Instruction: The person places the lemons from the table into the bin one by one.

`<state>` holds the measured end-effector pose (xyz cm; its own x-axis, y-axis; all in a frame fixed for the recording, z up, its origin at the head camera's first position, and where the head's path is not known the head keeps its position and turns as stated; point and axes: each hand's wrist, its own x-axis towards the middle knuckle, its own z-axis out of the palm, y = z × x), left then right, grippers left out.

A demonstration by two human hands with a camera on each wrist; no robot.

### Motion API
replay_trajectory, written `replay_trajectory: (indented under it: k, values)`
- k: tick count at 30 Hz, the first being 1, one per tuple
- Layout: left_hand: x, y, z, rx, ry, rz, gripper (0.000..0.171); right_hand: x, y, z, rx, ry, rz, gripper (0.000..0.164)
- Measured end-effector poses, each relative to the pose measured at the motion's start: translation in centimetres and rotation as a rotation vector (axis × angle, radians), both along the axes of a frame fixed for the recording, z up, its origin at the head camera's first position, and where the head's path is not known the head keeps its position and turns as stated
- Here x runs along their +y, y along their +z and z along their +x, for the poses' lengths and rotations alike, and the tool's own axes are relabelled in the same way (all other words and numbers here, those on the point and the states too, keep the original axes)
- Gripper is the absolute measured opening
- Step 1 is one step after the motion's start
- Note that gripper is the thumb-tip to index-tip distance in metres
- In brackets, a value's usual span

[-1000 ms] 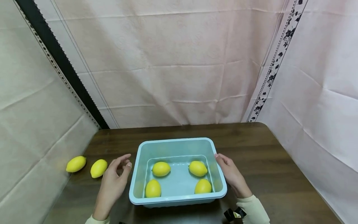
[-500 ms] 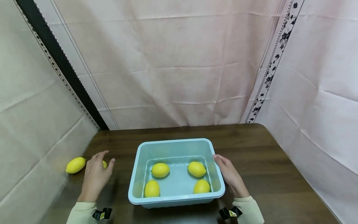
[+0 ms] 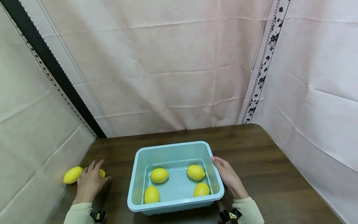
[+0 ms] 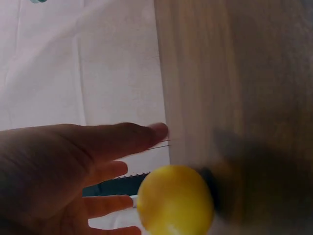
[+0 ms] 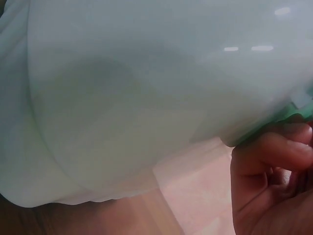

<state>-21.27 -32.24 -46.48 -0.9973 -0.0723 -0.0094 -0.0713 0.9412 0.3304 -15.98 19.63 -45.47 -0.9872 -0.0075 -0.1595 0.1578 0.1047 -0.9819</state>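
My left hand [image 3: 90,184] reaches over a yellow lemon [image 3: 102,174], which it partly hides at the table's left side. The left wrist view has the thumb and fingers held out fairly straight near a lemon [image 4: 176,201], not curled round it. Just left of that hand lies another lemon [image 3: 72,175]. My right hand [image 3: 227,174] grips the right rim of a light blue plastic basin [image 3: 170,206], thumb over the edge. Inside the basin lie several lemons [image 3: 159,175], spread apart. In the right wrist view, curled fingers [image 5: 281,152] meet the basin's edge.
The dark wooden table [image 3: 268,180] extends to both sides of the basin. Pale cloth [image 3: 167,62] hangs behind it and along both sides, close to the lemon at the left edge. Black bands [image 3: 96,216] circle both wrists.
My left hand has moved left, away from the basin's side, and come down over the nearer loose lemon. The right hand stays on the rim. The head view has shifted slightly.
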Motion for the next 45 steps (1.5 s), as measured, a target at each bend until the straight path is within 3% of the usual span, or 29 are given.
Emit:
replay_trajectory:
  k: [7,12,23,29,45]
  values:
    - [-0.5,-1.9,0.1,-0.127,-0.005,0.023,0.074,0.0,-0.2,0.3,0.002,0.026,-0.007,0.049]
    - [-0.4,-2.6,0.4,-0.180,0.029,0.043,0.071,0.1,-0.2,0.3,-0.001,0.045,-0.012,0.051]
    - [-0.8,-2.9,0.3,-0.114,-0.011,0.022,0.076,-0.2,0.0,0.2,-0.012,0.003,0.000,0.048]
    - [-1.2,-3.1,0.0,-0.149,0.002,0.054,0.083,-0.2,0.0,0.3,-0.017,0.010,0.004,0.054]
    - [-0.3,-2.4,-0.8,-0.097,0.046,0.069,0.067,0.0,0.1,-0.2,-0.049,-0.014,-0.007,0.054]
